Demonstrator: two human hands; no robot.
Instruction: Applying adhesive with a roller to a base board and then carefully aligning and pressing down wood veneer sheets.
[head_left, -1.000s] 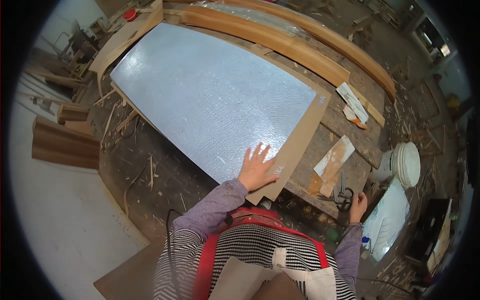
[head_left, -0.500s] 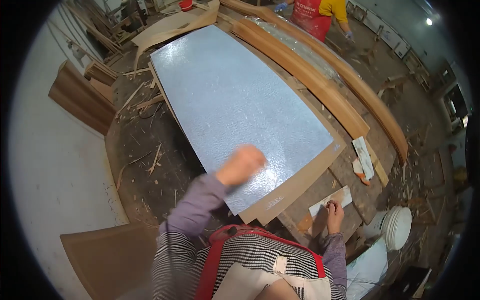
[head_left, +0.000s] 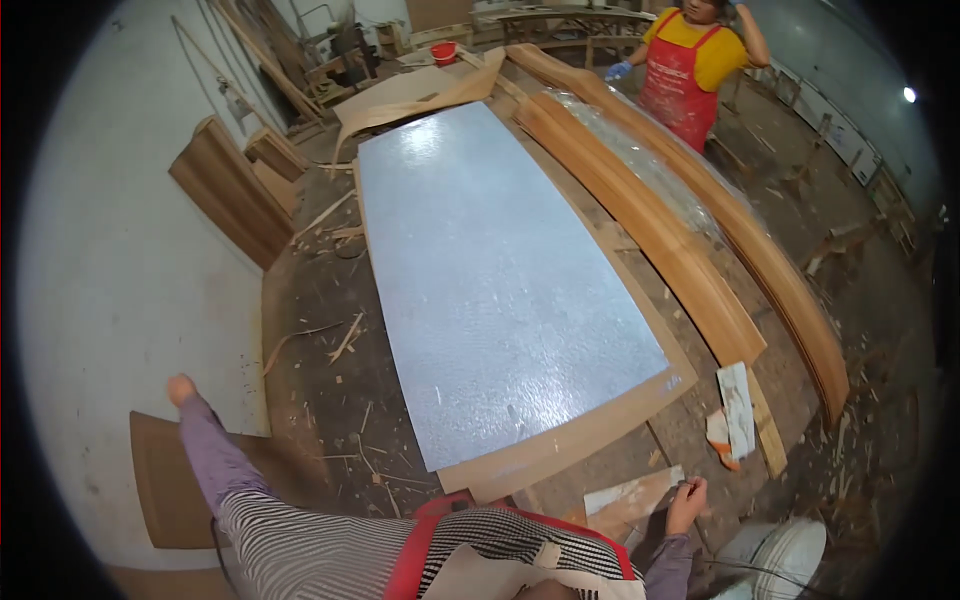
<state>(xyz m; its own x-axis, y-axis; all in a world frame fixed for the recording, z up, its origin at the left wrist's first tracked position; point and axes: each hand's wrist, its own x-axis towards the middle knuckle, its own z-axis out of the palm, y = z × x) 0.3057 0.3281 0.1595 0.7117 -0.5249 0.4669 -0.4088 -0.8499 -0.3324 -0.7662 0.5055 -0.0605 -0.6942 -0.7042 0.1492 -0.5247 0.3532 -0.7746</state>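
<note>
My left arm reaches out to the far left, and my left hand (head_left: pixel 182 388) is over the top edge of a brown curved panel (head_left: pixel 165 470) by the wall. Its fingers are too small and turned away to make out. My right hand (head_left: pixel 687 505) has its fingers curled together at the right end of a white strip (head_left: pixel 632 497) on the bench; what is between them, if anything, is hidden. Ahead lies a large sheet with a shiny, wet-looking pale blue surface (head_left: pixel 500 290), on top of a slightly larger brown board (head_left: pixel 560 462).
Two long curved wooden pieces (head_left: pixel 650 230) lie right of the sheet, with clear plastic wrap between them. White and orange scraps (head_left: pixel 736 412) rest near their ends. White buckets (head_left: pixel 790 560) stand at lower right. A co-worker in a red apron (head_left: pixel 680 90) stands beyond. Wood offcuts litter the floor.
My left hand has swung from above the blue sheet out to the far left. My right hand has shifted toward the right end of the white strip. The view has tilted and moved.
</note>
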